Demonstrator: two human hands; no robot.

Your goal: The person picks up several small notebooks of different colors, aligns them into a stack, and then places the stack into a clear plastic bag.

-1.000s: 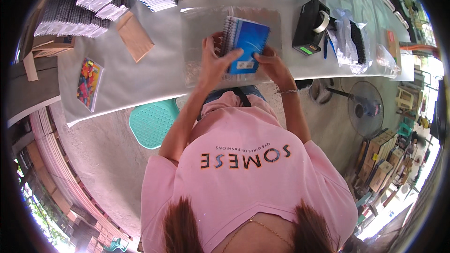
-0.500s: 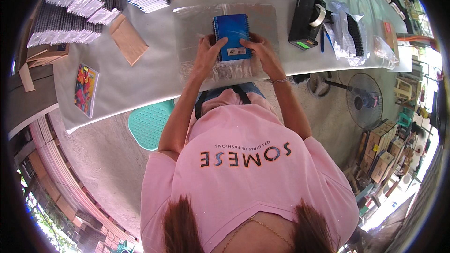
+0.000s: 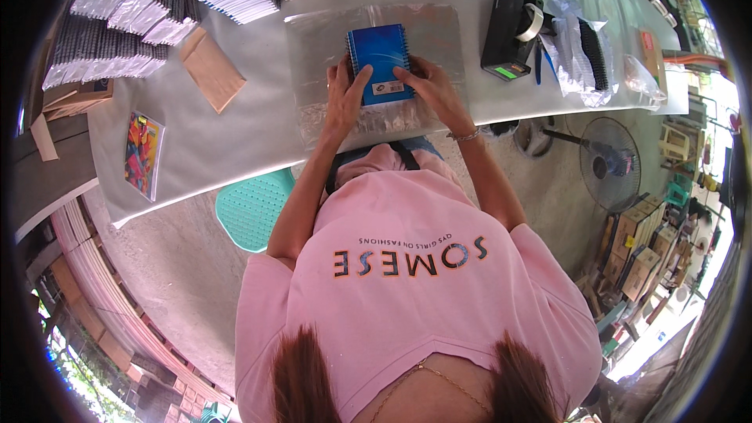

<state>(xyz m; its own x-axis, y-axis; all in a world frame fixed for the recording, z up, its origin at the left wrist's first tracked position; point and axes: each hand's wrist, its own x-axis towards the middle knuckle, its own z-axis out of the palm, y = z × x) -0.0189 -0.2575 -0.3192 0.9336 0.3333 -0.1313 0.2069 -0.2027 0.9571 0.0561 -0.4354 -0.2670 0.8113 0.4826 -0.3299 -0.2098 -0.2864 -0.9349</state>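
Blue notebook (image 3: pixel 380 61) partly hides plastic sheet (image 3: pixel 317 51) near tape dispenser (image 3: pixel 501 39).

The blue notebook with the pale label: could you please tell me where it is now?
In the head view, the blue notebook is held between the left hand and right hand, over the clear plastic sheet, left of the black box.

Notebook (image 3: pixel 381 55), blue with paler curved streaks and a whitish label (image 3: pixel 388 88); worktop (image 3: pixel 235 133), pale grey; envelope (image 3: pixel 213 70), plain brown; booklet (image 3: pixel 143 155), multicoloured patches; tape dispenser (image 3: pixel 501 30), black with a bright green sticker (image 3: pixel 506 73); stool (image 3: pixel 252 207), turquoise, dotted; shirt (image 3: pixel 415 305), pink.
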